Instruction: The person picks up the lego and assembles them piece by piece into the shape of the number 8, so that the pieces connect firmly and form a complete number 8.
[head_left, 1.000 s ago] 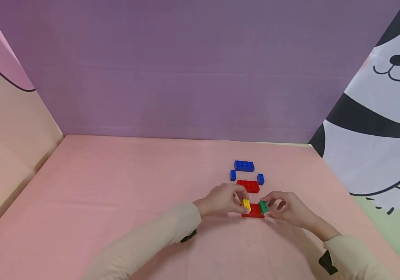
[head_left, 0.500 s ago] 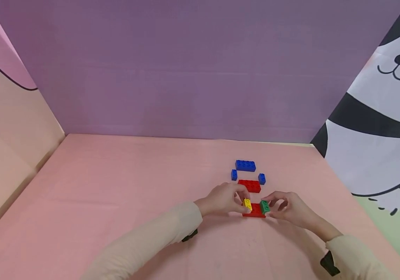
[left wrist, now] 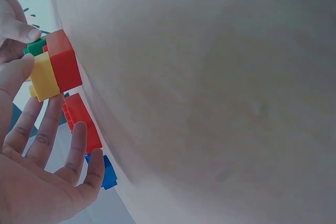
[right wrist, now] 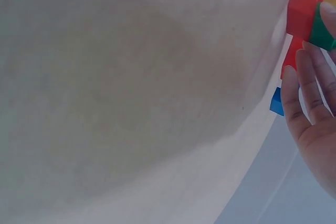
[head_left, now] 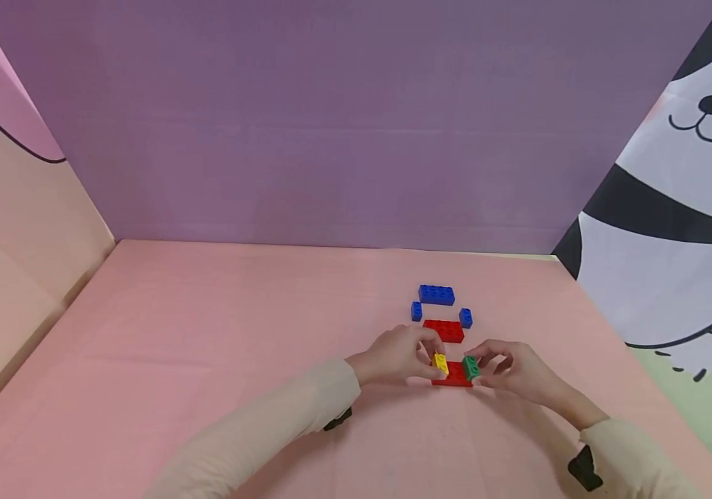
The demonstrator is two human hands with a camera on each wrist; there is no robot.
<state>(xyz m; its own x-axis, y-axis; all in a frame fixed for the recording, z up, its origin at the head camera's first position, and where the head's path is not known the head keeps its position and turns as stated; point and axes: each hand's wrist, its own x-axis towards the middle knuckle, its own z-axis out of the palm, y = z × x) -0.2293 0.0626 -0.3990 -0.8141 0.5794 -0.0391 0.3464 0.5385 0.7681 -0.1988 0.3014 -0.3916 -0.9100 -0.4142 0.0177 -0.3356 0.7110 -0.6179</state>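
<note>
See the nearer red brick (head_left: pixel 457 375) between the two grips, studs up, at or just above the pink-covered counter (head_left: pixel 219 326); hard to tell which. Note the two-stud yellow brick (head_left: pixel 440 364) across its left end and the two-stud green brick (head_left: pixel 471 367) across its right end. Pinching the two-stud yellow brick between thumb and fingertips with the left grip (head_left: pixel 398 352); likewise pinching the two-stud green brick with the right grip (head_left: pixel 514 371). Most likely seating or squaring both small bricks on the red one. To do this well, set the red brick flat, line up each outer face with the red brick's end, then press straight down with even force on both sides to avoid rocking or skidding. Bear on the studs rather than on one edge, to prevent a tilted seat. Impossible here to tell a firm fit from a loose rest, so check both seams before letting go. Mind the farther red brick (head_left: pixel 446 333), just beyond the left fingers, and the small left blue brick (head_left: pixel 416 311), small right blue brick (head_left: pixel 465 318) and eight-stud blue brick (head_left: pixel 437 294) past it.
</note>
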